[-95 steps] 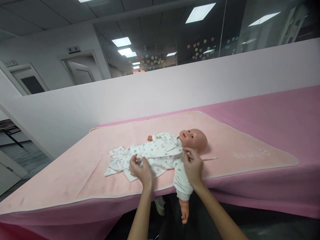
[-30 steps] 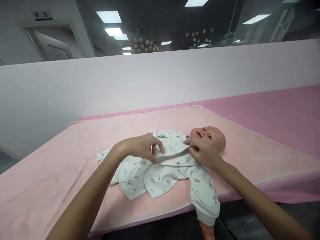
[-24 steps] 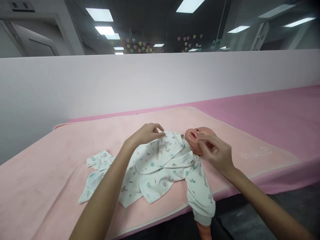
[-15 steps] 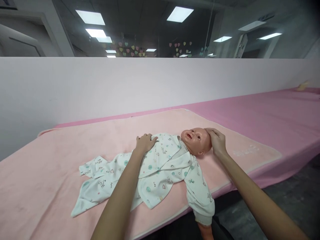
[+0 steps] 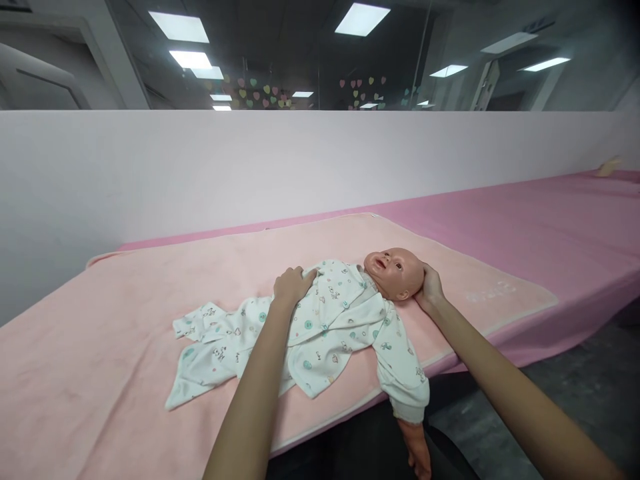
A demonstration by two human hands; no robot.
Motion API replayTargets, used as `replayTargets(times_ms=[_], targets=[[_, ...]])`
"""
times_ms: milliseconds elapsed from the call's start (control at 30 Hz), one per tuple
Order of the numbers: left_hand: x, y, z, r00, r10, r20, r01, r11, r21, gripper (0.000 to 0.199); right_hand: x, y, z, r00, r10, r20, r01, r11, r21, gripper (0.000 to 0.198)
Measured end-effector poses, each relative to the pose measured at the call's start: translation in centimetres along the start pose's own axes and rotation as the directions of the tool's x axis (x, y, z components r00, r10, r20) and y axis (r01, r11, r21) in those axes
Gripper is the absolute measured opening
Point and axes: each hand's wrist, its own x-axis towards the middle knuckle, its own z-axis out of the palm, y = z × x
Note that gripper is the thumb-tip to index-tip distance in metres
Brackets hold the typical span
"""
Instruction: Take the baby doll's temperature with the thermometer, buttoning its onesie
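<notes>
A baby doll [image 5: 395, 270] lies on its back on a pale pink blanket [image 5: 150, 283], its head towards the right. It wears a white printed top [image 5: 345, 307] and matching trousers [image 5: 220, 340], whose leg ends lie flat. My left hand [image 5: 293, 287] is at the doll's waist, with the thumb over the top and the fingers curled round the far side, partly hidden. My right hand [image 5: 430, 287] cups the back of the doll's head, some fingers hidden beneath it. The doll's near arm [image 5: 416, 443] hangs over the blanket's front edge.
The blanket lies over a pink-covered table [image 5: 500, 220], which stretches right. Behind it stands a white low wall [image 5: 300, 167] with glass above, dotted with heart-shaped stickers [image 5: 265, 93]. A small yellowish object [image 5: 607, 167] sits far right. Dark floor [image 5: 575, 387] shows below the front edge.
My right hand has slid from the top of the doll's head down to behind and under it. The doll's legs appear slightly further right, and the view has shifted a little.
</notes>
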Motion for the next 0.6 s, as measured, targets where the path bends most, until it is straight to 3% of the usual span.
replayTargets(times_ms=[233, 600], targets=[[-1.1, 0.1, -0.3, 0.999, -0.044, -0.007, 0.044, 0.999, 0.003, 0.054, -0.6, 0.3, 0.6, 0.999, -0.043, -0.028, 0.043, 0.999, 0.016, 0.036], [-1.5, 0.0, -0.4, 0.999, 0.007, -0.04, -0.007, 1.0, -0.015, 0.055, -0.5, 0.3, 0.9, 1.0, -0.001, -0.015, 0.002, 0.999, 0.048, 0.036]])
